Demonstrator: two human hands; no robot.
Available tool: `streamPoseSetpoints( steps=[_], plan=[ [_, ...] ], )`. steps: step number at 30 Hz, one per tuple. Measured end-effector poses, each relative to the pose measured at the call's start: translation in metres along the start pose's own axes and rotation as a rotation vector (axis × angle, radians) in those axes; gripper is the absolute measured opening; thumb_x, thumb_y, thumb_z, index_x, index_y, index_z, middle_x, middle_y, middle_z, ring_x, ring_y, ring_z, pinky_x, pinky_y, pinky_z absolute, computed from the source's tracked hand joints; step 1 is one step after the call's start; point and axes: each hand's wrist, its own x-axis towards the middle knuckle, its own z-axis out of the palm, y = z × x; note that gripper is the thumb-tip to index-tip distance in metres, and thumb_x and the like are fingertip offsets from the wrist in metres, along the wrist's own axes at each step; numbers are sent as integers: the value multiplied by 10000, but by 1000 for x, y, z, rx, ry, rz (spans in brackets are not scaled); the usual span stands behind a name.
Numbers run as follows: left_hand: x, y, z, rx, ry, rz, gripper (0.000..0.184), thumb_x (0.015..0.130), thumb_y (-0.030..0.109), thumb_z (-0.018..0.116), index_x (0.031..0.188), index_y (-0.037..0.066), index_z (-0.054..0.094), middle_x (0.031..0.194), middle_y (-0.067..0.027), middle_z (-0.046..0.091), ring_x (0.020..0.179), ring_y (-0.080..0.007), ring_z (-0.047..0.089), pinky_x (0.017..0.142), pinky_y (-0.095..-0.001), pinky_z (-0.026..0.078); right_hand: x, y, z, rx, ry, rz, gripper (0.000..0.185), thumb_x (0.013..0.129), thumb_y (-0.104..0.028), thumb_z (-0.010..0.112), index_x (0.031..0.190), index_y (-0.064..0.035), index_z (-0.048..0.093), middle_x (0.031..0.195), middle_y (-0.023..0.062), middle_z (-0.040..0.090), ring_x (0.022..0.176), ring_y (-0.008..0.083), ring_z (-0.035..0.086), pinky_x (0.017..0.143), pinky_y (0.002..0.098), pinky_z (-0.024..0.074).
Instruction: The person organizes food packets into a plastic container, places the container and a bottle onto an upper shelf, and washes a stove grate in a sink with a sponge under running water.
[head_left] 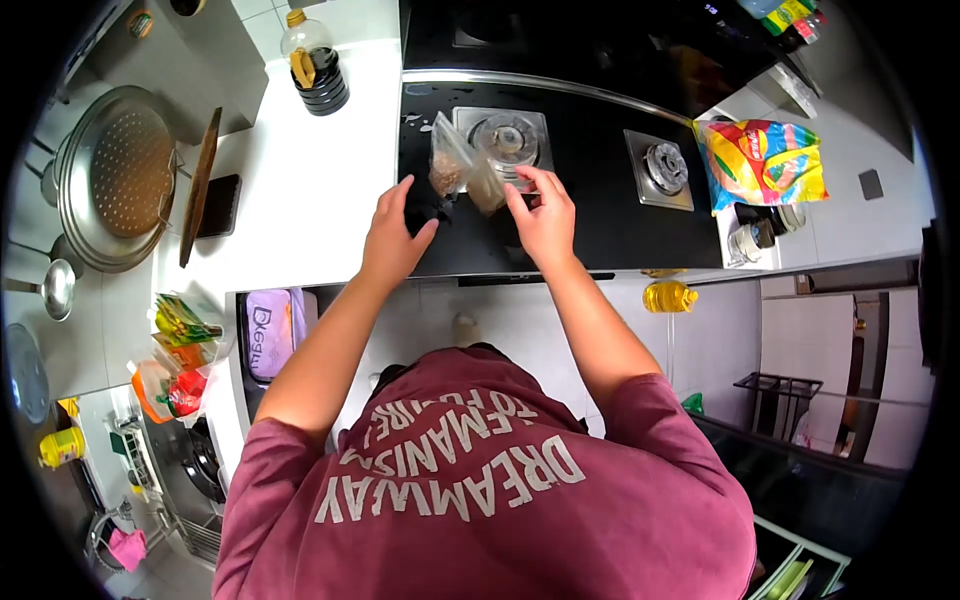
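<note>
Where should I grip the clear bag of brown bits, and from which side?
I'd pinch the clear bag by its slack far end, from the left with the left hand. The brown bits sit at the near end, so the far end should fold easily; the right hand is on the other side.

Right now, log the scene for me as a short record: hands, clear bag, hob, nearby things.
left hand: open, left of clear bag, apart from it
right hand: at clear bag's right side; grip unclear
clear bag: brownish contents; one bag or two, unclear
hob: black; clear bag by left burner, right burner bare
nearby: bottle left, colourful bag right
</note>
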Motion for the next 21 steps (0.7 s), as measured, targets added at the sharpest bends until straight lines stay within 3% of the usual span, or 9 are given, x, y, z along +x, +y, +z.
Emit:
streamPoseSetpoints(
  steps=[1,5,8,12,15,18,19,21],
  plan=[
    [11,-2,15,59,-7,-2,810,794,227,733,1441,37,284,1376,-204,408,1261,-373,422,1035,-404,386,6,10,-3,-71,-49,6,377,759,-228,766,1076,-73,636,1003,104,641,868,259,637,742,356,514],
    [40,-14,70,136,82,-82,989,753,256,781,1476,9,153,1407,-246,355,1293,-400,373,1068,-413,345,3,48,11,-260,-256,44,680,705,-433,779,1243,-83,554,1186,144,577,1100,332,566,900,394,480],
    [47,-7,89,187,103,-165,1056,736,282,797,1485,14,103,1435,-243,316,1301,-400,364,1073,-417,341,5,72,20,-116,-263,120,271,795,-249,716,966,-46,660,921,120,649,807,286,651,691,384,514],
    [59,-3,106,196,183,-229,1106,717,310,812,1493,34,74,1469,-235,275,1317,-402,348,1075,-419,338,17,78,3,99,-80,88,91,814,-111,678,819,-23,656,762,94,628,588,212,607,562,323,479],
    [68,-6,120,206,300,-226,1040,730,299,798,1486,32,135,1462,-220,312,1313,-384,366,1067,-411,351,29,73,-17,207,-40,75,57,812,-62,686,834,-20,655,732,80,599,543,153,544,538,274,441],
    [78,-15,123,85,303,-248,925,757,241,759,1468,26,208,1456,-190,347,1317,-352,374,1067,-398,354,37,71,-27,194,-21,65,55,818,-61,684,838,-18,656,728,77,592,532,150,508,533,277,428],
    [78,-17,124,66,350,-236,721,814,159,661,1436,52,314,1360,-190,474,1249,-339,464,1027,-396,394,39,70,-28,197,-18,34,63,832,-61,675,850,-8,645,711,70,565,531,137,469,531,270,414],
    [73,-23,112,-68,295,-347,625,844,127,600,1418,78,359,1285,-205,533,1179,-350,522,993,-403,418,37,68,-25,223,-38,32,75,848,-73,666,876,-9,639,703,69,554,543,125,462,532,265,408]
  ],
)
